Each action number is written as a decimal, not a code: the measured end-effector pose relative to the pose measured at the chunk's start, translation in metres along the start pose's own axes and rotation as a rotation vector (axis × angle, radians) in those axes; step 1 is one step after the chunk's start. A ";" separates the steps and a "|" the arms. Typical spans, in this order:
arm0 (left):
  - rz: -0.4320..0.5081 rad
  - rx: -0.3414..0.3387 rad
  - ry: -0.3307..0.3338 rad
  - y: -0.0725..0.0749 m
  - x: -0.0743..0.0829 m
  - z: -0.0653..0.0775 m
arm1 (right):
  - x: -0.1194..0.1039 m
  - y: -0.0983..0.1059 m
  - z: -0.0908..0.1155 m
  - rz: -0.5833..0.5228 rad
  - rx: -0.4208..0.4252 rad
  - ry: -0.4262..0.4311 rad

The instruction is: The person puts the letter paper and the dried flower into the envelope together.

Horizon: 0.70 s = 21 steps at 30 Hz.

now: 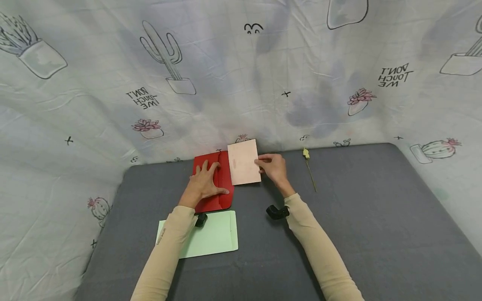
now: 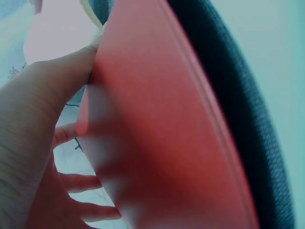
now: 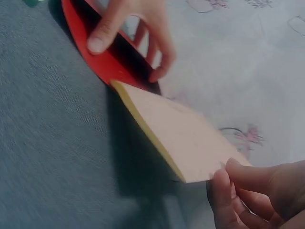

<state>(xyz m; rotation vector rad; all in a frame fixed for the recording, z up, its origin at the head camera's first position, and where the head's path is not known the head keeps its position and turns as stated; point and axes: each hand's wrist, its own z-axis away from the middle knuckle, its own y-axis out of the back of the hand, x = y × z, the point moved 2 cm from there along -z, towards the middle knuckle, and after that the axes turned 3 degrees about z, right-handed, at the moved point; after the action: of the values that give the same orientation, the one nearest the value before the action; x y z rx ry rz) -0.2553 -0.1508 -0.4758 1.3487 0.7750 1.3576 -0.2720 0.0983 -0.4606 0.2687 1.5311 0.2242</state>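
On grey felt mat: L grip flat, unclenched on red envelope; R grip pinching pale card.

Head view high above, wrist views close, sharing red envelope

Green envelope, dried flower, cactus-print cloth
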 end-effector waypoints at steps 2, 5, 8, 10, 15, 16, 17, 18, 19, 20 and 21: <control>0.001 0.008 0.001 -0.001 0.001 0.003 | 0.003 -0.007 0.001 -0.001 -0.015 -0.009; -0.004 0.018 0.009 -0.003 0.003 0.006 | 0.006 -0.017 0.004 0.005 -0.040 -0.026; -0.015 0.022 0.014 -0.005 0.003 0.007 | 0.008 -0.026 0.006 0.033 -0.044 -0.040; -0.023 0.025 0.013 -0.006 0.003 0.008 | 0.009 -0.032 0.006 0.059 -0.037 -0.048; -0.039 0.035 0.000 -0.006 0.003 0.009 | 0.010 -0.041 0.007 0.125 -0.010 -0.055; -0.044 0.035 -0.001 -0.006 0.003 0.009 | 0.010 -0.043 0.007 0.134 -0.008 -0.051; -0.048 0.034 -0.002 -0.006 0.003 0.009 | 0.010 -0.044 0.007 0.138 -0.007 -0.049; -0.052 0.034 -0.003 -0.006 0.003 0.009 | 0.010 -0.045 0.007 0.140 -0.006 -0.048; -0.056 0.033 -0.004 -0.006 0.004 0.009 | 0.011 -0.047 0.007 0.146 -0.004 -0.046; -0.059 0.030 -0.006 -0.006 0.004 0.009 | 0.011 -0.048 0.007 0.154 0.000 -0.043; -0.062 0.027 -0.008 -0.007 0.004 0.009 | 0.012 -0.050 0.007 0.161 0.005 -0.041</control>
<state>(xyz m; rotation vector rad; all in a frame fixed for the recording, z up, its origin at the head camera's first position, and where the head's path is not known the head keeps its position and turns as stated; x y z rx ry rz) -0.2443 -0.1470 -0.4794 1.3397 0.8253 1.2970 -0.2658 0.0546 -0.4872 0.3991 1.4709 0.3399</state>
